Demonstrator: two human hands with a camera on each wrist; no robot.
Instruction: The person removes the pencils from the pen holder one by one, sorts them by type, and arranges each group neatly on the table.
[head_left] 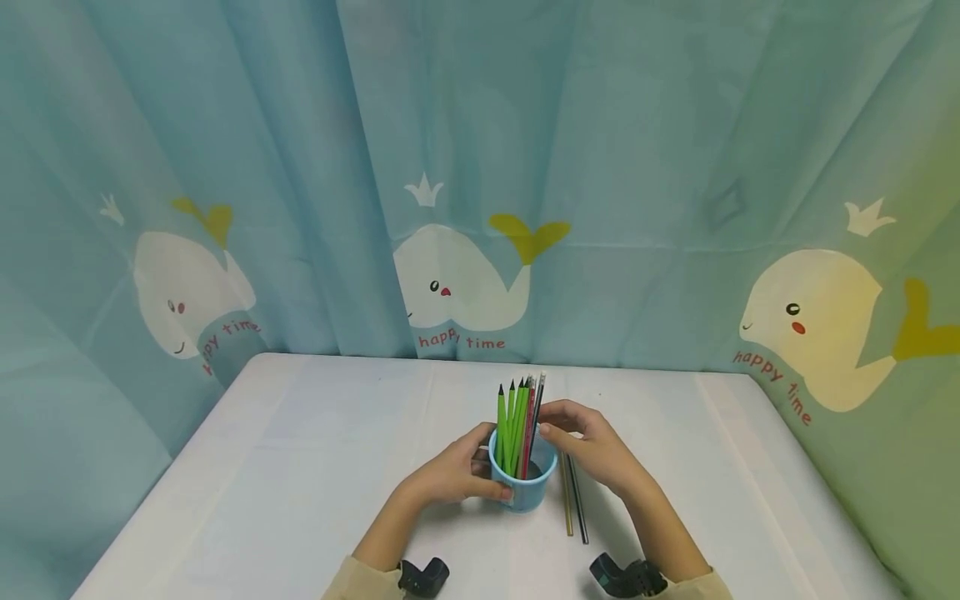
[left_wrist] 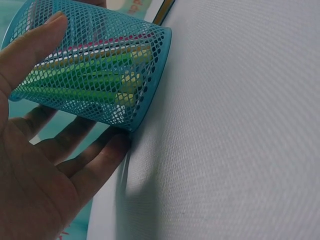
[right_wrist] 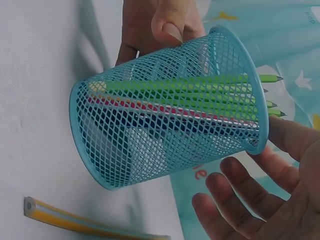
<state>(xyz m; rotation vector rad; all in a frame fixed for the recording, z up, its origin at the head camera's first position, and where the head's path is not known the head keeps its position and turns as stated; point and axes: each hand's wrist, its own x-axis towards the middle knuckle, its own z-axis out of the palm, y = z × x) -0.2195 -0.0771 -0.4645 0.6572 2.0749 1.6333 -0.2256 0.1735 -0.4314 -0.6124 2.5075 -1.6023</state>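
A blue-green curtain (head_left: 300, 125) printed with whale figures is hung behind the white tabletop (head_left: 300, 467). At the left, a beige sleeve (head_left: 363, 581) and a black wrist device (head_left: 424, 577) are worn on the left arm. The light-blue mesh cup (head_left: 528, 497) is gripped by the left hand (head_left: 456, 468) — the thumb is laid on the near wall, and the fingers are curved round the opposite side. The cup is held roughly upright at the middle of the tabletop, near its front; full seating of the base cannot be confirmed. Inside the cup, several green pencils (head_left: 501, 429) are placed points up along the left side, followed by a red-patterned pencil (head_left: 528, 433) and a dark pencil (head_left: 537, 408). Just to the right of the cup, a gold-coloured pencil (head_left: 567, 508) and a dark grey pencil (head_left: 579, 504) are laid side by side. The right hand (head_left: 592, 446) is positioned at the right side of the rim, with fingers spread — whether the rim is touched cannot be told.
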